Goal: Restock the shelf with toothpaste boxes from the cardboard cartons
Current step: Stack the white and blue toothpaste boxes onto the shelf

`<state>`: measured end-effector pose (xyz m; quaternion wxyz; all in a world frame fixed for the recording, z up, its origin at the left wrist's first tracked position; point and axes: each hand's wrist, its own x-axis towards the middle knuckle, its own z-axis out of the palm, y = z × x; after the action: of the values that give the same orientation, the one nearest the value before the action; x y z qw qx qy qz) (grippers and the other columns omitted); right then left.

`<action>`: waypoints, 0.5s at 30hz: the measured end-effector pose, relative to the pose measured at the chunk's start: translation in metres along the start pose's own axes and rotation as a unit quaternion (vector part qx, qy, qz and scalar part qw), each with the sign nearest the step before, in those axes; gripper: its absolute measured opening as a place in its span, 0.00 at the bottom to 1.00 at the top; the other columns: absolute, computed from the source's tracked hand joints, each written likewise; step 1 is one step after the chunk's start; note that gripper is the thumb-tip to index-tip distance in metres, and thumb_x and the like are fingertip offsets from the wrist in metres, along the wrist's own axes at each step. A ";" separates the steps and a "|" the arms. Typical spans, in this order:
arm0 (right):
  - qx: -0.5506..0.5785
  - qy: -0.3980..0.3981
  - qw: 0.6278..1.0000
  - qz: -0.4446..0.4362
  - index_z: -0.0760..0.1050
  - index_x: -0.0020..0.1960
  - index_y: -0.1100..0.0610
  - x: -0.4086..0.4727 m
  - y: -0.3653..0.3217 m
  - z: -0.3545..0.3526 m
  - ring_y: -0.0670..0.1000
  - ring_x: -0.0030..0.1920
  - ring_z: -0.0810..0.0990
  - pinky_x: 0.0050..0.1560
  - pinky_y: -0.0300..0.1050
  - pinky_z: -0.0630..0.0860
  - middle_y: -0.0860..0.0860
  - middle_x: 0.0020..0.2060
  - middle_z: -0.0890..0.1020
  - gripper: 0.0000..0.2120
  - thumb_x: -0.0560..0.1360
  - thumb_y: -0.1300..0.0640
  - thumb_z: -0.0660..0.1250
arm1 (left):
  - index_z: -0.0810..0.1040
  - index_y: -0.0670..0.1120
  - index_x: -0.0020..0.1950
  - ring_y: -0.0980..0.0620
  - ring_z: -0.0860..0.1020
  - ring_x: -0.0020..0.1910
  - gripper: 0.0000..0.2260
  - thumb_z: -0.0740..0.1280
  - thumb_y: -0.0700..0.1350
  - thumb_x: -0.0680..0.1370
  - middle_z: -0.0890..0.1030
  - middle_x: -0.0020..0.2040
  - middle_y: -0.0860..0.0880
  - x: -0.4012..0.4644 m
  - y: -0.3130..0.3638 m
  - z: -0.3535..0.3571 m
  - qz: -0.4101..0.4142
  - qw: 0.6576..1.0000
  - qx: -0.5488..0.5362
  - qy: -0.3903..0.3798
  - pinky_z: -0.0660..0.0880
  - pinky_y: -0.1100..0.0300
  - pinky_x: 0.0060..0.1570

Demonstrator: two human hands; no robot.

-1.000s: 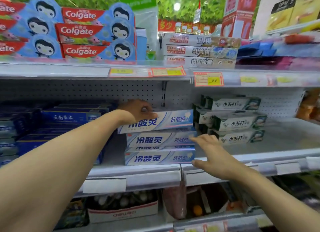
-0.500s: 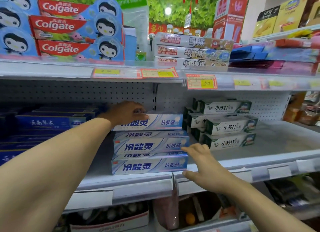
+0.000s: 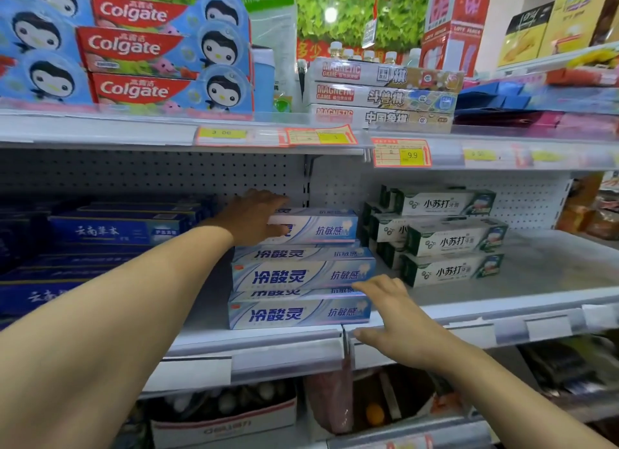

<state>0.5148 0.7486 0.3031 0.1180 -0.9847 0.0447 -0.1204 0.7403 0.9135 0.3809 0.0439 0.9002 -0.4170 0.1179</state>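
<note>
Fingers (image 3: pixel 271 199) of the left hand (image 3: pixel 249 216) curl over the top white toothpaste box (image 3: pixel 315 227), thumb on its front. Below them sit two more stacked boxes (image 3: pixel 301 294). Further right, the right hand (image 3: pixel 390 314) hovers with fingers spread, near the stack's end. A nudge could slide the top box off crooked.

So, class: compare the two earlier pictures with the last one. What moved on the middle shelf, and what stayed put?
The left hand, gripping the top white toothpaste box, has pushed it back and squared it with the stack. The right hand stays open at the right end of the lower white boxes. The green boxes and the blue boxes have not moved.
</note>
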 end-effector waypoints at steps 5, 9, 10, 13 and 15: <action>0.008 -0.023 1.000 0.002 0.54 0.76 0.53 -0.011 -0.013 -0.001 0.50 0.69 0.56 0.68 0.41 0.58 0.48 0.68 0.60 0.35 0.75 0.48 0.66 | 0.56 0.53 0.75 0.44 0.57 0.72 0.30 0.64 0.55 0.77 0.58 0.75 0.48 -0.025 0.010 -0.016 -0.002 0.999 0.016 0.051 0.60 0.47 0.68; 0.002 -0.037 0.999 0.008 0.54 0.76 0.53 -0.022 -0.029 -0.001 0.52 0.70 0.56 0.69 0.43 0.58 0.50 0.70 0.60 0.37 0.73 0.49 0.68 | 0.60 0.52 0.74 0.45 0.64 0.67 0.27 0.65 0.53 0.77 0.66 0.70 0.47 -0.060 0.027 -0.029 -0.010 0.999 -0.002 0.049 0.64 0.51 0.64; 0.001 -0.043 0.999 0.010 0.54 0.76 0.53 -0.025 -0.033 -0.001 0.52 0.71 0.56 0.70 0.43 0.58 0.50 0.70 0.60 0.38 0.72 0.50 0.69 | 0.63 0.50 0.71 0.45 0.69 0.60 0.24 0.65 0.52 0.78 0.71 0.64 0.46 -0.070 0.031 -0.031 -0.015 0.999 -0.019 0.043 0.68 0.53 0.58; 0.001 -0.058 0.998 0.019 0.53 0.76 0.53 -0.038 -0.044 -0.001 0.52 0.72 0.55 0.70 0.44 0.58 0.51 0.71 0.59 0.40 0.71 0.51 0.70 | 0.65 0.49 0.69 0.45 0.71 0.57 0.22 0.66 0.52 0.77 0.74 0.61 0.45 -0.101 0.045 -0.028 -0.003 0.999 -0.011 0.049 0.69 0.52 0.52; 0.003 -0.070 0.997 0.030 0.53 0.76 0.53 -0.048 -0.050 0.001 0.53 0.72 0.54 0.71 0.45 0.57 0.52 0.72 0.59 0.41 0.70 0.51 0.72 | 0.60 0.52 0.73 0.45 0.66 0.66 0.28 0.66 0.53 0.76 0.68 0.69 0.47 -0.119 0.049 -0.020 0.032 0.997 0.005 0.063 0.66 0.51 0.60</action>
<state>0.4719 0.8027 0.3035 0.1272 -0.9886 0.0651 -0.0479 0.6251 0.9728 0.3700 0.0620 0.8771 -0.4419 0.1776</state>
